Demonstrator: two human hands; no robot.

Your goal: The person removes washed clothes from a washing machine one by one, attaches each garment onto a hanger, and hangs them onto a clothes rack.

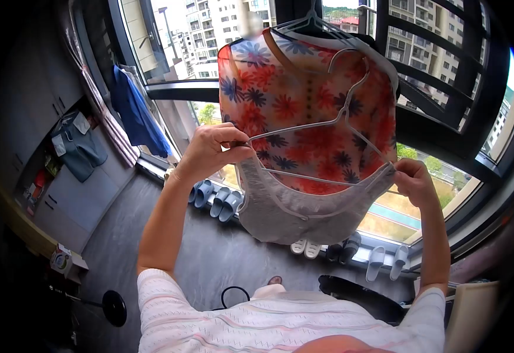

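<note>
A grey bra top (292, 220) hangs in front of me on a thin white hanger (304, 128), whose hook points up. My left hand (214, 150) is closed, pinching the left strap at that end of the hanger. At the other end, my right hand (414, 181) pinches the right strap and the hanger's tip between thumb and fingers. Just behind the bra top hangs a sheer blouse (286, 88) with red and blue flowers, and its lower part is hidden by the bra top.
Behind the blouse are more hangers (313, 23) and dark-framed windows. Blue clothing (136, 109) hangs at the left, near a curtain (101, 88). Several pairs of slippers (226, 203) line the floor by the window. A cabinet (80, 206) and a box (67, 263) stand at the left.
</note>
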